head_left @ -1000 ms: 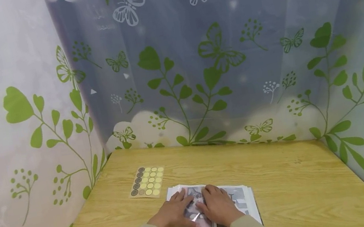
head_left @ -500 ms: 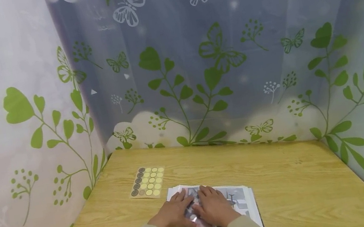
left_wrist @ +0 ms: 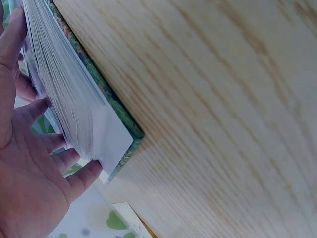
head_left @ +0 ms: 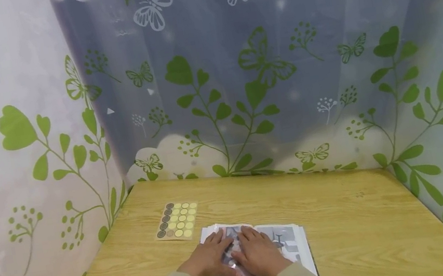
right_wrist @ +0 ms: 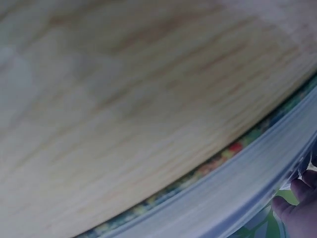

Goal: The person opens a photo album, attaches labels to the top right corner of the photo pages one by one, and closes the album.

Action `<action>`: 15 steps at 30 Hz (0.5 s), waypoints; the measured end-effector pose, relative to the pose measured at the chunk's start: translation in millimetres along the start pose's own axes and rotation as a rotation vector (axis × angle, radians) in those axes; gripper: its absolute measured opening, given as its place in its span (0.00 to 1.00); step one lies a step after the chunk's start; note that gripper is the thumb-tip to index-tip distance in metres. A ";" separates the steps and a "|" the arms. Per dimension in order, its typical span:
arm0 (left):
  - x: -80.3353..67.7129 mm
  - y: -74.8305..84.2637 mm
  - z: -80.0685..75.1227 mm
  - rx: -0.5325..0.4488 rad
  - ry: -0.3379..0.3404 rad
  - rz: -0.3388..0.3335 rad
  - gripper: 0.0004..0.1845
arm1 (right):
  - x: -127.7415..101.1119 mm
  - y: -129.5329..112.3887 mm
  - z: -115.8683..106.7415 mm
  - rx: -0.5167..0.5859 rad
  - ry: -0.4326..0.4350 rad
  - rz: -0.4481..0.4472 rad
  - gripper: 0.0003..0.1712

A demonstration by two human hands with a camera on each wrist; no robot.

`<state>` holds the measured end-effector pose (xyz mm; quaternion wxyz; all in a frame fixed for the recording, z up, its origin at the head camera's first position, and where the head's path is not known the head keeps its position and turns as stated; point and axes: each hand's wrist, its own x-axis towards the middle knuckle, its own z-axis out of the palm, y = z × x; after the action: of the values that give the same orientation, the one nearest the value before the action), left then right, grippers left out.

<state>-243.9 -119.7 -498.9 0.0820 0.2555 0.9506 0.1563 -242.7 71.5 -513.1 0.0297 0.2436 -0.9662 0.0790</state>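
An open photo album (head_left: pixel 282 240) with clear-sleeved pages lies on the table, near its front edge. My left hand (head_left: pixel 210 258) rests on the left page, fingers spread, and its fingertips touch the page edge in the left wrist view, where the thick page stack (left_wrist: pixel 64 84) and patterned green cover (left_wrist: pixel 111 106) show. My right hand (head_left: pixel 260 252) lies flat beside it, its fingers on the album's middle. The right wrist view shows only part of the right hand (right_wrist: pixel 302 210) past the album's side (right_wrist: pixel 237 173). Much of the left page's picture is hidden under both hands.
A sheet of round stickers (head_left: pixel 177 220), yellow with a dark column at the left, lies behind the album to the left. The wooden table (head_left: pixel 373 230) meets a curtain (head_left: pixel 236 121) printed with leaves and butterflies at its back and sides.
My right hand has slid a little to the left across the album, closer to the left hand, uncovering more of the right page. The left hand stays in place; the whole view shifts slightly.
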 end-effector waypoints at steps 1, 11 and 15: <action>-0.3 0.6 -0.6 0.004 0.000 -0.001 0.54 | -0.3 0.4 0.6 -0.007 0.006 -0.006 0.37; 0.2 2.8 0.1 0.014 0.005 -0.002 0.53 | -9.6 0.3 0.8 -0.040 0.038 -0.033 0.36; -0.4 3.1 -0.5 0.009 0.014 0.006 0.52 | -10.5 1.0 1.7 -0.039 0.056 -0.040 0.36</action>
<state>-242.3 -117.5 -497.4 0.0735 0.2578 0.9510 0.1541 -234.0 77.0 -515.9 0.0629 0.2599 -0.9613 0.0663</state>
